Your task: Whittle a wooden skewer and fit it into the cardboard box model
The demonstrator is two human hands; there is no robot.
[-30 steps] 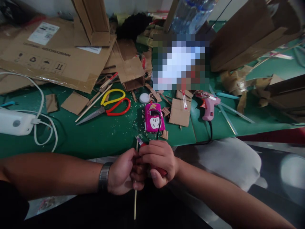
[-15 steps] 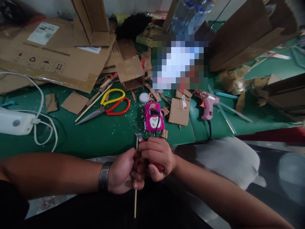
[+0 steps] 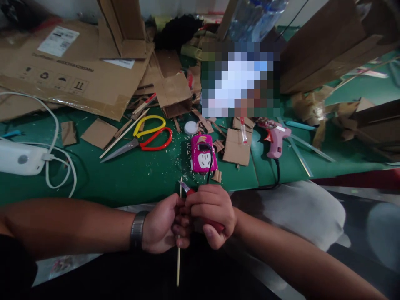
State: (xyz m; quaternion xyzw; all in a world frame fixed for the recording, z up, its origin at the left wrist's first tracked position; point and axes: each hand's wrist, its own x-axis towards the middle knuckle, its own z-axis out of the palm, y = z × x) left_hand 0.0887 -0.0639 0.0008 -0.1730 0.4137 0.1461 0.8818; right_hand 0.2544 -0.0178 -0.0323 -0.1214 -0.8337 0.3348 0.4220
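My left hand (image 3: 164,225) is closed around a thin wooden stick (image 3: 178,266), which stands nearly upright in the view with its pointed top above my fingers. My right hand (image 3: 214,212) grips a red-handled utility knife (image 3: 188,188), its short blade beside the stick's tip. Whether blade and stick touch I cannot tell. Beyond my hands a pink socket adapter (image 3: 203,154) with a black cord lies on the green table (image 3: 150,175), with pale shavings scattered about it. Scissors (image 3: 139,139) with one yellow and one red handle loop lie to the left.
A pink glue gun (image 3: 276,139) and clear glue sticks (image 3: 300,156) lie on the right. Flat cardboard (image 3: 71,83) and cardboard scraps fill the back left. A white power strip (image 3: 21,158) with cables is at far left. A large water bottle (image 3: 258,21) stands behind a blurred patch.
My right hand has moved slightly right and down, drawing the knife blade back from the stick's tip. My left hand stays almost where it was, still holding the stick.
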